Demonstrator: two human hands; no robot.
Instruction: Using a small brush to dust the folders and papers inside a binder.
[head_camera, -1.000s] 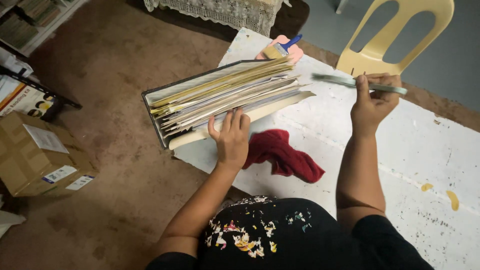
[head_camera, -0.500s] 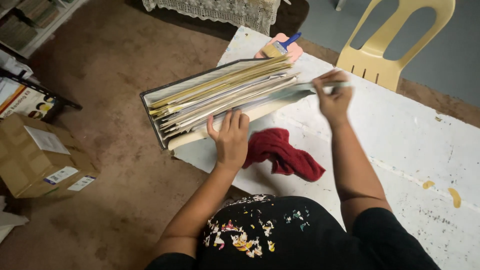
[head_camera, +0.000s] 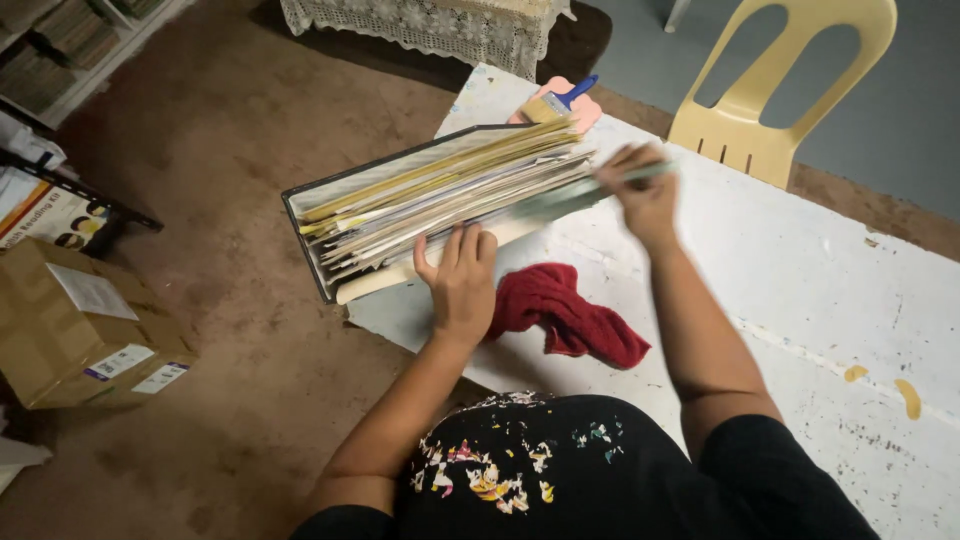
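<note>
- Our left hand (head_camera: 462, 283) lies flat, fingers spread, on the near edge of the thick binder (head_camera: 440, 200) that sits at the corner of the white table (head_camera: 800, 290), steadying it.
- Our right hand (head_camera: 645, 195) pinches a thin greenish sheet (head_camera: 560, 200) at the binder's far end; it is blurred.
- We judge the step as feeding this sheet among the stacked pages; the next move calls for a level slide while the binder is pinned down.
- A red cloth (head_camera: 565, 315) lies just beside our left hand, a paintbrush (head_camera: 555, 103) beyond the binder.
</note>
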